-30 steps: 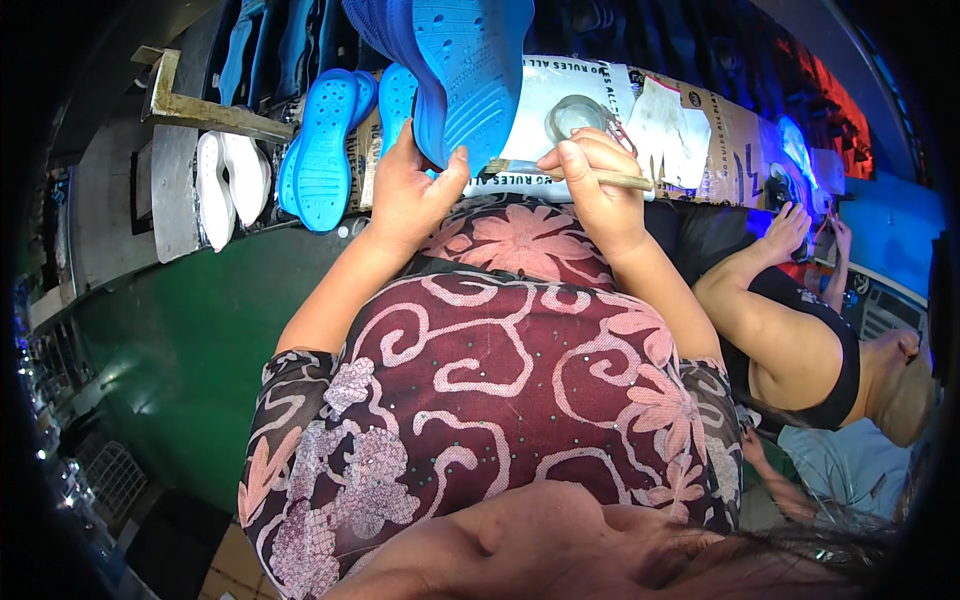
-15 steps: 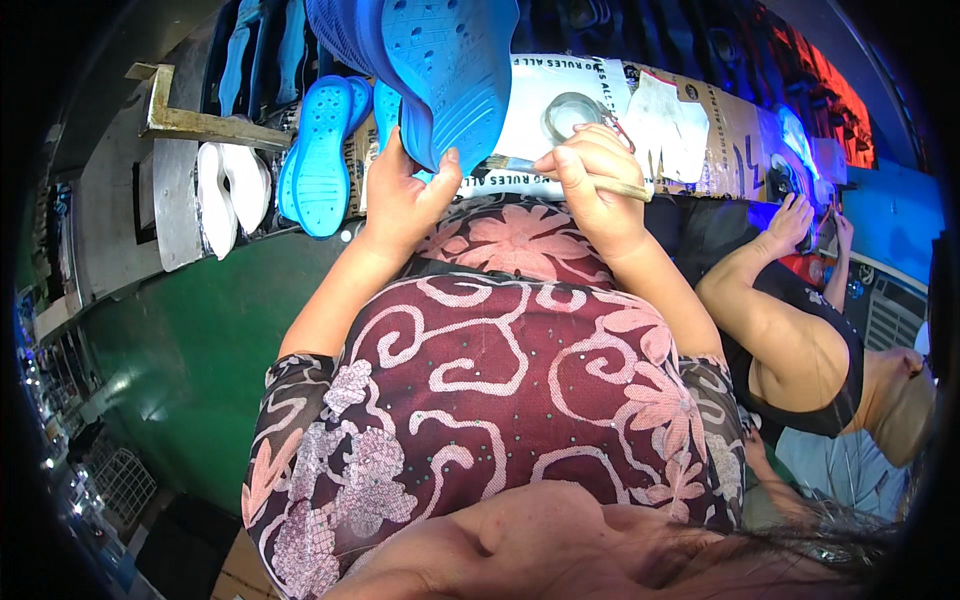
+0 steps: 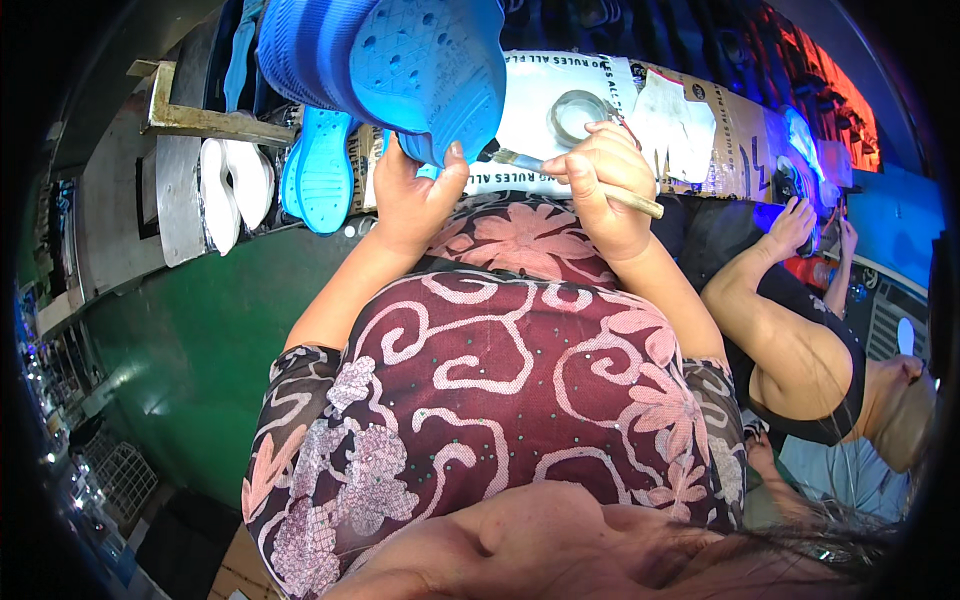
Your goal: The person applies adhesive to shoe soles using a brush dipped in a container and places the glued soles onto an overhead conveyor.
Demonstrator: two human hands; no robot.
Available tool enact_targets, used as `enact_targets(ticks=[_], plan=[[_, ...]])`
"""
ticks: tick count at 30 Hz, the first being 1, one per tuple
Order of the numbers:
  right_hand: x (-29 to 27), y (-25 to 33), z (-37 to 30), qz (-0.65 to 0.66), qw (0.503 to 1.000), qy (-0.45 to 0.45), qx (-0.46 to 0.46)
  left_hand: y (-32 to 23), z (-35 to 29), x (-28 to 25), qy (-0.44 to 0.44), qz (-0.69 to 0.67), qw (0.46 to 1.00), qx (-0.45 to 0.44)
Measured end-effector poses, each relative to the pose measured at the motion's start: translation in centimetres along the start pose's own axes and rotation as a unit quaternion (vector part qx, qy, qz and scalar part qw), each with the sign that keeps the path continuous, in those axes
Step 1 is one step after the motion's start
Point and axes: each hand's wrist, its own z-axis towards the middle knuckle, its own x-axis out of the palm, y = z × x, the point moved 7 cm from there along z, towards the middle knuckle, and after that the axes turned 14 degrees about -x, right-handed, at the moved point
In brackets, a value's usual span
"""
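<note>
My left hand [image 3: 415, 200] is closed on the near end of a large blue shoe sole [image 3: 430, 75], its thumb against the edge. The sole is raised and tilted, with holes dotted over its inner face and ridges along its left side. In my right hand [image 3: 610, 190] is a brush [image 3: 520, 159] with a pale handle, its dark tip pointing left. The tip lies just right of the sole's near end; whether they touch, I cannot tell. Beyond my right hand a round clear dish [image 3: 578, 115] sits on white printed sheeting [image 3: 530, 90].
Blue soles [image 3: 322, 180] and white soles [image 3: 225, 190] lie to the left, near a metal bracket [image 3: 205, 118]. Printed cardboard [image 3: 738, 140] covers the bench on the right. Another person's arm [image 3: 765, 255] works at the far right. Dark racks stand behind the bench.
The blue sole has shifted left and turned, showing more of its ridged side. My right hand and the brush have moved slightly right and down.
</note>
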Motion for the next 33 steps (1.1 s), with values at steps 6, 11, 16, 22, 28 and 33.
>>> enact_targets(ticks=[6,11,16,22,28,33], plan=[[1.2,0.7,0.8,-0.028,0.998,0.028,-0.050,0.1,-0.1,0.2,0.007,0.001,1.000,0.013],[0.8,0.7,0.5,0.016,0.999,0.040,-0.032,-0.5,0.2,0.2,0.005,-0.023,0.999,0.048],[0.1,-0.1,0.3,0.037,0.999,-0.010,-0.003,-1.1,0.5,0.5,-0.001,0.055,0.992,0.112],[0.7,0.7,0.6,-0.013,0.998,0.054,-0.028,-0.9,0.2,0.1,0.006,0.139,0.989,0.057],[-0.9,0.3,-0.3,0.013,1.000,-0.015,-0.007,-1.3,0.2,0.6,-0.011,0.124,0.991,0.052],[-0.1,0.8,0.4,-0.006,0.999,0.012,-0.047,-1.6,0.2,1.6,0.035,0.043,0.995,0.079]])
